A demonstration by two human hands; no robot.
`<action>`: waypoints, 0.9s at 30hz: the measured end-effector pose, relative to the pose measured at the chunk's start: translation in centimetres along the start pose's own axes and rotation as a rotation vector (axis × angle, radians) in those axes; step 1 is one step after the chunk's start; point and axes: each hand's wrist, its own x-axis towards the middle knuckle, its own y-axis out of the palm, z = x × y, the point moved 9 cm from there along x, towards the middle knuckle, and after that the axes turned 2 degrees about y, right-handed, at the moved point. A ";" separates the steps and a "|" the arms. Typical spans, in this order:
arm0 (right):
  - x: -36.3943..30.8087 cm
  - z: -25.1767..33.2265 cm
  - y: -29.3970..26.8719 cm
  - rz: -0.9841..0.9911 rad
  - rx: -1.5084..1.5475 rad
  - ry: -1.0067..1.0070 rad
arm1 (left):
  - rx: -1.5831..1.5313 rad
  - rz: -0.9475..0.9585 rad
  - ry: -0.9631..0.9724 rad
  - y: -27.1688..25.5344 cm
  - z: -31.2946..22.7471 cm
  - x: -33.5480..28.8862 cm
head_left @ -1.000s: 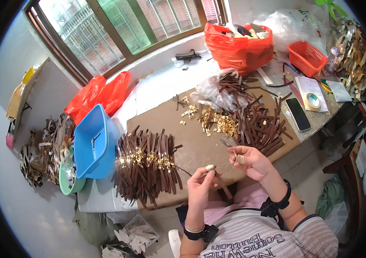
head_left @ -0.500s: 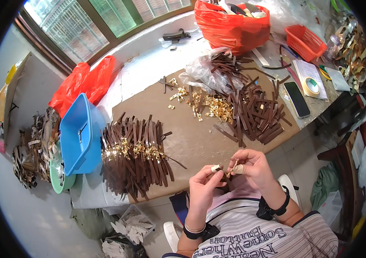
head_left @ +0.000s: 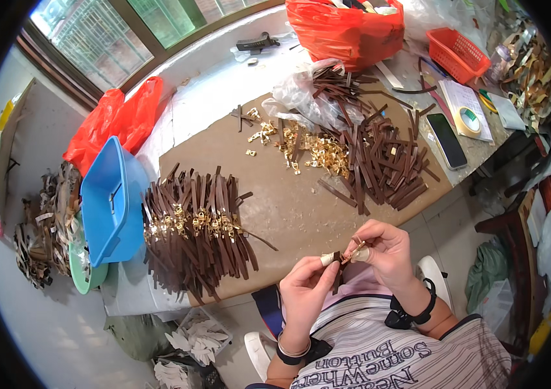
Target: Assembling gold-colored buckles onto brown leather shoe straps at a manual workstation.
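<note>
Above my lap, at the near edge of the table, my two hands meet fingertip to fingertip. My left hand pinches a short dark brown strap between thumb and index finger. In my right hand, thumb and fingers close on a small gold metal clasp, held against the strap's end. Fingertips partly hide where the two meet. Pale coverings wrap my left index finger and right thumb. Ahead lie a heap of loose brown straps and a scatter of gold clasps.
At the left lies a thick row of straps bearing gold clasps, beside a blue basin. A phone, a tape roll and a red basket sit at the right. A full red bag stands at the back.
The view has shifted slightly, moving the table's things a little left and up. Both hands keep their pinch; the brown strap now shows more clearly between the fingertips.
</note>
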 end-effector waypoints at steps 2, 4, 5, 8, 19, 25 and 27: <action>0.0 0.0 0.0 0.005 -0.017 -0.001 | 0.071 0.038 0.046 0.3 -0.7 -0.1; 0.0 0.0 0.0 0.006 -0.052 -0.002 | 0.048 0.027 0.041 0.5 -0.8 -0.2; -0.1 0.0 0.0 0.005 -0.053 0.000 | 0.027 0.015 0.038 0.5 -0.8 -0.2; -0.2 0.0 0.1 0.000 -0.042 0.021 | 0.013 -0.001 0.029 0.5 -0.7 0.0; -0.2 -0.2 0.1 -0.032 -0.027 0.032 | 0.016 0.038 -0.012 0.5 -0.4 -0.4; -0.1 -0.5 0.4 -0.049 -0.053 0.089 | 0.015 0.004 0.037 0.2 -0.6 -0.1; -0.1 -0.7 0.3 -0.062 -0.040 0.092 | 0.000 -0.004 0.040 0.2 -0.6 -0.1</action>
